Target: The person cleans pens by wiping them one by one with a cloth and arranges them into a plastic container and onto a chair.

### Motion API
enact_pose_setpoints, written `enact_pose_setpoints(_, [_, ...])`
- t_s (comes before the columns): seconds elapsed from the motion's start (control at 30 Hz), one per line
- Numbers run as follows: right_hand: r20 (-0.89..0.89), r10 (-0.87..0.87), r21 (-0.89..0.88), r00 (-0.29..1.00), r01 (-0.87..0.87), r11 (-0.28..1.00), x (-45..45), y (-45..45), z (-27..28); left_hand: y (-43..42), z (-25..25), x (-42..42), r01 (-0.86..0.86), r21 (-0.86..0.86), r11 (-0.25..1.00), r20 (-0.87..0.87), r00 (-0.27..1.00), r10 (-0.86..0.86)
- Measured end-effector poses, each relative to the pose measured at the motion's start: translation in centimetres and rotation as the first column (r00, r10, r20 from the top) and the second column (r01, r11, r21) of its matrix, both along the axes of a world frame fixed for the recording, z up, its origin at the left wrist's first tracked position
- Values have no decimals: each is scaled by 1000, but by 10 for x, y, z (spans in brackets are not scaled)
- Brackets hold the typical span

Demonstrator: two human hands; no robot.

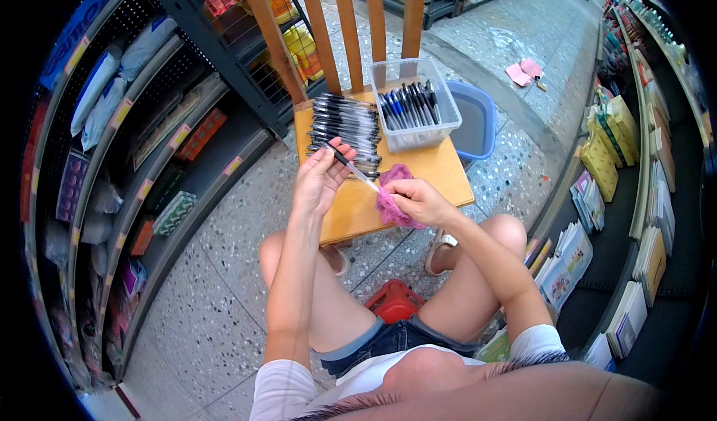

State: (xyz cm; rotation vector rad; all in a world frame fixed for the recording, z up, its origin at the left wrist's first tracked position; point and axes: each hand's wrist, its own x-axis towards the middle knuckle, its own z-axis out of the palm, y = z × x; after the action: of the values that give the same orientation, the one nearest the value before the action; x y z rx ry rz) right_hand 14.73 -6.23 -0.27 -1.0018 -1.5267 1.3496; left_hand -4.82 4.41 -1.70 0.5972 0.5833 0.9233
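Nearest me, below the head camera, the wearer's bare knees [508, 240] are parted, with a red plastic item [393, 301] low between the thighs. Beyond them, over the near part of a wooden chair [351, 216] seat, I have the right hand [420, 201] with its fingers pinched on a crumpled pink cloth [387, 207]. The left hand [321, 178], palm partly turned up, grasps a pen [361, 175] by its black end between thumb and fingers; the clear barrel slants down to the right, and its lower end goes into the cloth, so I cannot see the tip. Farther along the seat, on the left, I see a heap of pens [346, 122] lying sideways in a stack. To its right stands a clear plastic box [422, 139] with black and blue pens leaning inside. Just past the seat's right side, lower down, is a blue basin [489, 122]. The chair's upright slats [349, 33] rise at the far edge. Well beyond, to the right, pink paper [524, 72] lies on the speckled floor [549, 96].
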Motion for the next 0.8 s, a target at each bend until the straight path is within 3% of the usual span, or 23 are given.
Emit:
enact_pose_setpoints(0.13, [12, -29, 61, 1000, 28, 998, 0, -2, 4, -2, -6, 2, -11, -95, 995, -49, 999, 7])
enact_pose_setpoints(0.33, [-8, -44, 67, 999, 44, 997, 2, -4, 0, -4, -9, 6, 5, -77, 997, -62, 998, -10])
enact_pose_setpoints(0.53, [166, -116, 74, 979, 105, 992, 5, -2, -7, -8, 8, 7, -20, 91, 996, -88, 996, 28])
enact_pose_setpoints(0.63, [361, -209, 181, 909, 151, 972, 6, -1, -2, -6, 11, 5, -47, 142, 989, -110, 992, 63])
enact_pose_setpoints(0.8, [521, -441, 422, 731, 229, 877, 10, 0, -21, -7, 14, 6, -44, 155, 987, -164, 984, 70])
